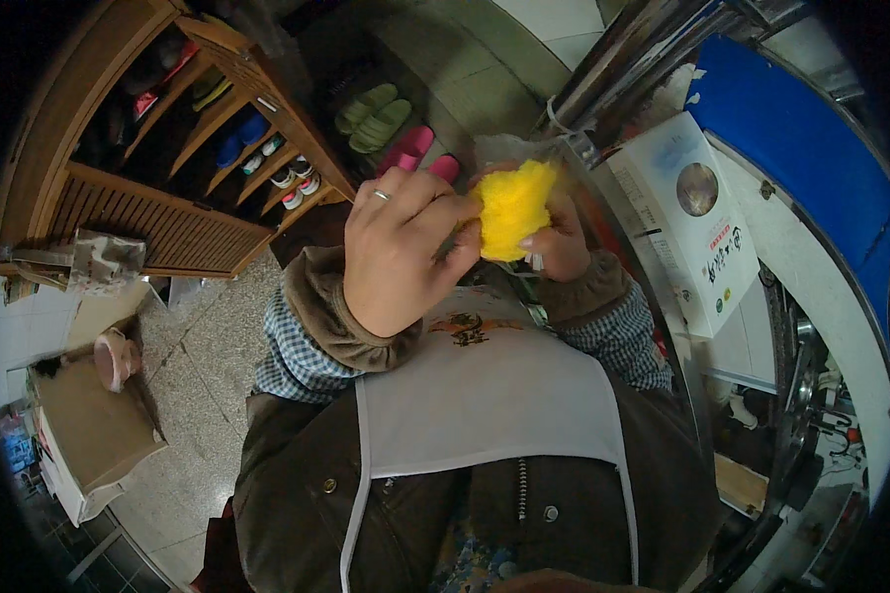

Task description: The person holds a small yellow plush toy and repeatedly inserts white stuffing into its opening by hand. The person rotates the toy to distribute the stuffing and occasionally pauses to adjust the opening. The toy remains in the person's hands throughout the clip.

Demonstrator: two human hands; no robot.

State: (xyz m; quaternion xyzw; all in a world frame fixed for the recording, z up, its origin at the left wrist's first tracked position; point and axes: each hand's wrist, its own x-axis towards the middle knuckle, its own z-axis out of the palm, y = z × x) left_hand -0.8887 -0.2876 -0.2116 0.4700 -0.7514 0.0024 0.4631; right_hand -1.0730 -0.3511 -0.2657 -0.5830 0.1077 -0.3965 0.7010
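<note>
A bright yellow fluffy piece of fabric or yarn work [515, 211] is held up between my two hands, above the white apron [489, 400]. My left hand [408, 241], with a ring on one finger, pinches its left edge between thumb and fingers. On the other side my right hand [560, 241] grips it, the thumb lying on its lower right edge. Part of the right fingers is hidden behind the yellow piece. Something small and white shows just below the right thumb; I cannot tell what it is.
At the upper left stands a wooden shoe cabinet [245, 222] holding shoes. Green slippers [378, 118] and pink slippers [408, 148] lie on the floor beyond my hands. A printed white box [690, 222] is at the right by a blue-topped surface [793, 141]. A cardboard box [93, 422] sits lower left.
</note>
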